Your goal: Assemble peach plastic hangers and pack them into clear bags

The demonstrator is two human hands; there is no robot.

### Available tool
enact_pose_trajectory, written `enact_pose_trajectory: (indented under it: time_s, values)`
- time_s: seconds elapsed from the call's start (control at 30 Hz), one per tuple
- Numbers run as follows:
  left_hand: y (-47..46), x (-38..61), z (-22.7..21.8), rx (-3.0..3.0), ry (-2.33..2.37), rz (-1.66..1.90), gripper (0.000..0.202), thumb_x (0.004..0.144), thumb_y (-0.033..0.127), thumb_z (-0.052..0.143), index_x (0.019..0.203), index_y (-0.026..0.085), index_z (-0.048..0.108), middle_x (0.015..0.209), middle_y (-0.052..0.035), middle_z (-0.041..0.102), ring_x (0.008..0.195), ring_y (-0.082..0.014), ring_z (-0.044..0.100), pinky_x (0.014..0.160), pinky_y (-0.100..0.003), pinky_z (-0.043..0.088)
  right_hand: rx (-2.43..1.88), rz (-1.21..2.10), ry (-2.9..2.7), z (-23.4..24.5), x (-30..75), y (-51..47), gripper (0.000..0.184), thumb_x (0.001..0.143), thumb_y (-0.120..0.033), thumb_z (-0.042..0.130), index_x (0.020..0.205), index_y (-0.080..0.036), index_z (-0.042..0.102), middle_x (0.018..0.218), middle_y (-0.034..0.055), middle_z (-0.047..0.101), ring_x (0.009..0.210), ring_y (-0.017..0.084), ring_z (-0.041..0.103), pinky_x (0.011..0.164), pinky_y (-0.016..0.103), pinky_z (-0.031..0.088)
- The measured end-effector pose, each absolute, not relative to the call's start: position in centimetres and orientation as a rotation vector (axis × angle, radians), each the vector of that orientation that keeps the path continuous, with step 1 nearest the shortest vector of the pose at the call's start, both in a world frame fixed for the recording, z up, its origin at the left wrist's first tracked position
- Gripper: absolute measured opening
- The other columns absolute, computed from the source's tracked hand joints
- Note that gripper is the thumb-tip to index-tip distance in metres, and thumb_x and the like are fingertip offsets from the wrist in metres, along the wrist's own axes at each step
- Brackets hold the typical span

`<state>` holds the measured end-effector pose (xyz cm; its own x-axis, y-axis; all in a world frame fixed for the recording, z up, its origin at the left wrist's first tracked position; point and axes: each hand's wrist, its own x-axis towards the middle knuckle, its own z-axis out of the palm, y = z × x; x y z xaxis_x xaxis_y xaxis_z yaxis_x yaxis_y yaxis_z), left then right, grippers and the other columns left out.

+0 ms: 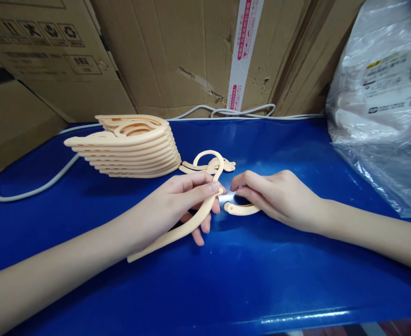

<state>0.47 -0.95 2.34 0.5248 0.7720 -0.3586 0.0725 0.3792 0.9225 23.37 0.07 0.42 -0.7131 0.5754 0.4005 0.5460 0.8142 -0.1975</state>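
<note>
My left hand (pixel 187 200) is closed around a beige plastic hanger piece (pixel 194 221), a curved arm slanting down to the left, pinched near its top end. A curved hanger hook (pixel 223 163) rises from the same spot, above my thumb. To the right, my right hand (pixel 273 193) has its fingers curled, thumb and index tips close together. A second curved hanger arm (pixel 242 210) sticks out leftward from under those fingers, and its other end is hidden by the hand. Whether something small sits between the fingertips, I cannot tell.
A neat stack of beige hangers (pixel 135 149) stands at the back left. Loose hanger pieces (pixel 191 168) lie behind my left hand. Cardboard boxes (pixel 177 56) line the back, with a white cable (pixel 226 113) along them. Clear plastic bags (pixel 377 93) lie at the right of the blue tabletop (pixel 198 289).
</note>
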Motion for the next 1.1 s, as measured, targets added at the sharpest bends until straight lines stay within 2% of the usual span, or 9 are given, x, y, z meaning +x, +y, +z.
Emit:
enact_pose_trajectory:
  time_s: [0.1, 0.13, 0.2, 0.3, 0.4, 0.53, 0.87, 0.97, 1.1]
  values:
    - [-0.94, 0.37, 2.35, 1.086, 0.937, 0.552, 0.019, 0.093, 0.031, 0.065, 0.083, 0.015, 0.065, 0.075, 0.0019, 0.063, 0.052, -0.0088, 0.061, 0.042, -0.018, 0.057, -0.811, 0.191, -2.521, 0.70, 23.37, 0.08, 0.039, 0.102, -0.051, 0.043, 0.095, -0.016, 0.057, 0.060, -0.0060, 0.060, 0.042, 0.006, 0.050, 0.045, 0.018, 0.033]
    - [-0.93, 0.33, 2.37, 1.078, 0.936, 0.562, 0.016, 0.092, 0.030, 0.065, 0.084, 0.016, 0.066, 0.076, 0.0023, 0.064, 0.052, -0.0088, 0.062, 0.041, -0.018, 0.057, -0.797, 0.202, -2.533, 0.76, 23.34, 0.12, 0.041, 0.100, -0.055, 0.045, 0.092, -0.016, 0.057, 0.061, -0.0055, 0.060, 0.044, 0.006, 0.050, 0.045, 0.019, 0.033]
    - [-0.87, 0.26, 2.43, 1.077, 0.942, 0.570, 0.012, 0.093, 0.029, 0.063, 0.092, 0.018, 0.069, 0.074, 0.0027, 0.065, 0.049, -0.0087, 0.062, 0.040, -0.018, 0.056, -0.783, 0.192, -2.573, 0.81, 23.27, 0.19, 0.038, 0.101, -0.050, 0.046, 0.084, -0.018, 0.056, 0.063, -0.0044, 0.060, 0.047, 0.006, 0.050, 0.047, 0.020, 0.032]
    - [-0.80, 0.24, 2.62, 1.101, 0.978, 0.531, 0.023, 0.096, 0.033, 0.060, 0.110, 0.020, 0.071, 0.060, 0.0012, 0.065, 0.042, -0.0091, 0.060, 0.041, -0.015, 0.054, -0.760, 0.158, -2.638, 0.72, 23.25, 0.16, 0.032, 0.104, -0.034, 0.044, 0.077, -0.019, 0.054, 0.065, -0.0033, 0.059, 0.050, 0.007, 0.050, 0.050, 0.022, 0.031]
    - [-0.79, 0.24, 2.80, 1.090, 0.998, 0.520, 0.033, 0.096, 0.034, 0.060, 0.122, 0.017, 0.069, 0.054, -0.0004, 0.065, 0.042, -0.0098, 0.060, 0.042, -0.014, 0.054, -0.733, 0.035, -2.683, 0.60, 23.34, -0.03, 0.027, 0.102, -0.030, 0.045, 0.081, -0.019, 0.058, 0.068, -0.0018, 0.061, 0.055, 0.010, 0.055, 0.052, 0.025, 0.031]
    - [-0.75, 0.11, 2.72, 1.078, 0.986, 0.506, 0.035, 0.095, 0.034, 0.061, 0.123, 0.016, 0.070, 0.053, -0.0015, 0.066, 0.041, -0.0091, 0.059, 0.041, -0.012, 0.051, -0.733, -0.161, -2.718, 0.53, 23.30, -0.20, 0.027, 0.103, -0.031, 0.043, 0.091, -0.018, 0.064, 0.073, -0.0005, 0.066, 0.061, 0.011, 0.062, 0.054, 0.027, 0.034]
    - [-0.60, -0.17, 2.50, 1.086, 0.942, 0.444, 0.035, 0.094, 0.035, 0.063, 0.126, 0.021, 0.069, 0.056, -0.0010, 0.068, 0.047, -0.0109, 0.064, 0.046, -0.017, 0.057, -0.658, -0.336, -2.629, 0.58, 22.99, -0.30, 0.030, 0.104, -0.032, 0.047, 0.087, -0.016, 0.065, 0.072, -0.0006, 0.069, 0.062, 0.010, 0.064, 0.057, 0.025, 0.040]
    - [-0.74, -0.14, 2.64, 1.077, 0.954, 0.467, 0.032, 0.094, 0.034, 0.064, 0.121, 0.019, 0.071, 0.057, -0.0014, 0.068, 0.046, -0.0102, 0.062, 0.045, -0.017, 0.057, -0.659, -0.375, -2.620, 0.47, 22.99, -0.46, 0.032, 0.105, -0.035, 0.045, 0.089, -0.016, 0.065, 0.070, -0.0009, 0.069, 0.061, 0.011, 0.065, 0.055, 0.026, 0.038]
    - [-0.84, 0.07, 2.74, 1.056, 1.012, 0.488, 0.033, 0.092, 0.031, 0.065, 0.119, 0.014, 0.072, 0.057, -0.0034, 0.068, 0.045, -0.0110, 0.062, 0.042, -0.015, 0.054, -0.655, -0.425, -2.628, 0.21, 22.93, -0.61, 0.037, 0.106, -0.036, 0.041, 0.082, -0.018, 0.063, 0.064, -0.0020, 0.067, 0.052, 0.011, 0.061, 0.052, 0.028, 0.034]
